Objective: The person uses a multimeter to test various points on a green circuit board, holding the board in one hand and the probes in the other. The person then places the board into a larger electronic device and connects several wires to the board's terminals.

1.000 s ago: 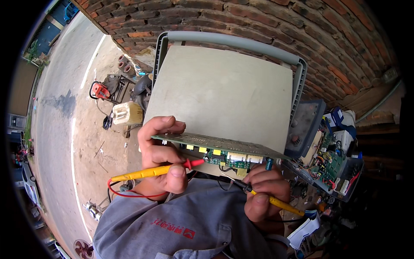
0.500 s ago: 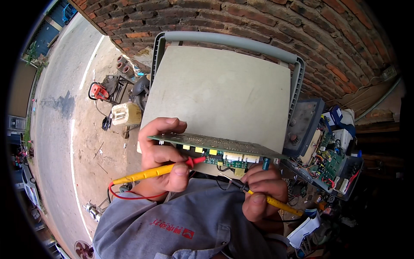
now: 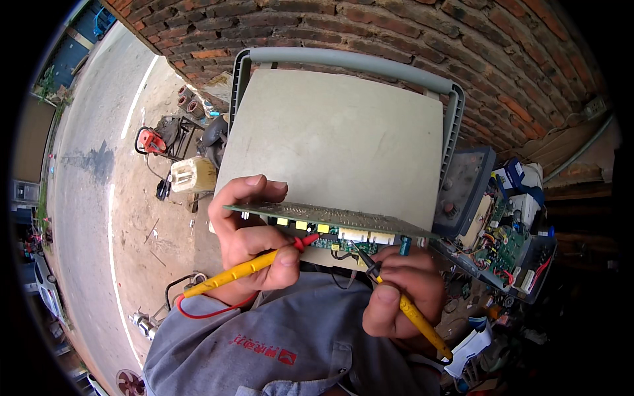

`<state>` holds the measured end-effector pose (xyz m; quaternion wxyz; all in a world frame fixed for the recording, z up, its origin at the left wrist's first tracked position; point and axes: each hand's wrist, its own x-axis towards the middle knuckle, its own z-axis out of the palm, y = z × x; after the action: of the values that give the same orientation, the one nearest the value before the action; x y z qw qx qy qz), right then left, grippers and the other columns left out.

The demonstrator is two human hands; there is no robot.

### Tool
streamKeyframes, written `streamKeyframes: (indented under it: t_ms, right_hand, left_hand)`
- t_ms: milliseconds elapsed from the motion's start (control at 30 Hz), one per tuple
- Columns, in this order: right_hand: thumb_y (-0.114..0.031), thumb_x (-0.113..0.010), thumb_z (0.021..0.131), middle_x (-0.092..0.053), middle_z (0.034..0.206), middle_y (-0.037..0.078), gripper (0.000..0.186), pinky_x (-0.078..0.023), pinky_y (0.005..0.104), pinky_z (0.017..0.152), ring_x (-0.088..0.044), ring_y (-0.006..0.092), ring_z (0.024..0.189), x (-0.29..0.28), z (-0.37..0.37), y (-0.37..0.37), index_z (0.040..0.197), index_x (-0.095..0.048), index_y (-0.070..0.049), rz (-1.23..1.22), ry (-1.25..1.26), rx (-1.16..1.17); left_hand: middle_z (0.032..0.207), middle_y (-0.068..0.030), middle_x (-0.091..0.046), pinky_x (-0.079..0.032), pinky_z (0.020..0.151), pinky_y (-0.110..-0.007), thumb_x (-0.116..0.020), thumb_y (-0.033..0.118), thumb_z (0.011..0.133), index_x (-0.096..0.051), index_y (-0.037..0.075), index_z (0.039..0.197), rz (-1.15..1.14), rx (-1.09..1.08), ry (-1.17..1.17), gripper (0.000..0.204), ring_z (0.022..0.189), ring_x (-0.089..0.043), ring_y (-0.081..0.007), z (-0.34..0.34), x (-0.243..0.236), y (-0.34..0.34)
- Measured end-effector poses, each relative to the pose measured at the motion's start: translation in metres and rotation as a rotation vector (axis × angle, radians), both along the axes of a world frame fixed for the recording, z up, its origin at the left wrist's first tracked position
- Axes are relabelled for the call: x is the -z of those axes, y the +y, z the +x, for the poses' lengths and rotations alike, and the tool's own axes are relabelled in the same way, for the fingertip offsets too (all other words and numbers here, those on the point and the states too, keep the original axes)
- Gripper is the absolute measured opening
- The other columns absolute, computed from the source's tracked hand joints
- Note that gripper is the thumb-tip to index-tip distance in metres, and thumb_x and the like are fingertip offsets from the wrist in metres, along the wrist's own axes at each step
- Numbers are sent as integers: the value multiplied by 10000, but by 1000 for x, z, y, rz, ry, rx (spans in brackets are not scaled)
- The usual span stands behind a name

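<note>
We've got the circuit board [image 3: 330, 221] held edge-on, component side down, in front of the grey plastic chair [image 3: 343, 132] that stands against the brick wall [image 3: 409, 33]. Left hand [image 3: 247, 241] does double duty: fingers curled over the board's left end, thumb and forefinger pinching the red-tipped yellow probe [image 3: 247, 267], its tip up against the underside near the small yellow parts. The red lead [image 3: 205, 310] loops off the probe's tail over our grey shirt [image 3: 277, 343].

Right hand [image 3: 399, 294] is closed around the black-tipped yellow probe [image 3: 403, 307], thumb on top, tip angled up to the board's underside near its middle. Blue capacitor [image 3: 405, 245] hangs off the board just above the knuckles.

To the right of the chair's right edge: dark grey meter [image 3: 465, 191] leaning there, and beside it an opened unit with green boards and wiring [image 3: 505, 244]. Beyond the chair's left edge, on the dirt: pale yellow container [image 3: 193, 175] and a red machine [image 3: 150, 140], next to the road [image 3: 79, 165].
</note>
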<state>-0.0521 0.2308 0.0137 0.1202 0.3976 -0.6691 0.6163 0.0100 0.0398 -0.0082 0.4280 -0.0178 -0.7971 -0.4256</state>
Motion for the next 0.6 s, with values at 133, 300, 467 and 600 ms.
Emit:
streamKeyframes:
  t_ms: [133, 300, 467, 600]
  right_hand:
    - [-108, -654, 852, -606, 847, 127, 222, -547, 356, 611, -629, 259, 666, -4, -2, -1, 1001, -533, 3, 20, 12, 0]
    - [-103, -647, 856, -606, 837, 130, 214, -548, 357, 614, -628, 259, 667, -4, -1, -2, 1003, -533, 4, 20, 16, 14]
    - [-107, -648, 858, -606, 831, 129, 215, -549, 358, 615, -626, 258, 661, -3, -2, -3, 1000, -533, 6, 26, 22, 16]
    - [-106, -650, 857, -606, 827, 127, 216, -549, 359, 616, -625, 257, 657, -5, -1, -3, 997, -531, 7, 40, 17, 19]
  left_hand:
    - [1306, -222, -378, -536, 816, -403, -673, 302, 871, -551, 108, 834, -28, 37, 34, 232, 1015, -586, -313, -1, 1, -4]
    - [1320, -211, -379, -514, 813, -414, -618, 358, 900, -526, 117, 803, -21, -4, -2, 276, 1034, -558, -317, -1, -2, 0]
    - [1319, -215, -379, -516, 817, -416, -616, 351, 900, -527, 114, 802, -25, 1, -8, 271, 1030, -558, -315, 0, -1, -1]
    - [1316, -222, -379, -519, 817, -415, -617, 345, 904, -529, 109, 797, -30, 8, -2, 274, 1030, -558, -315, 0, -2, -2]
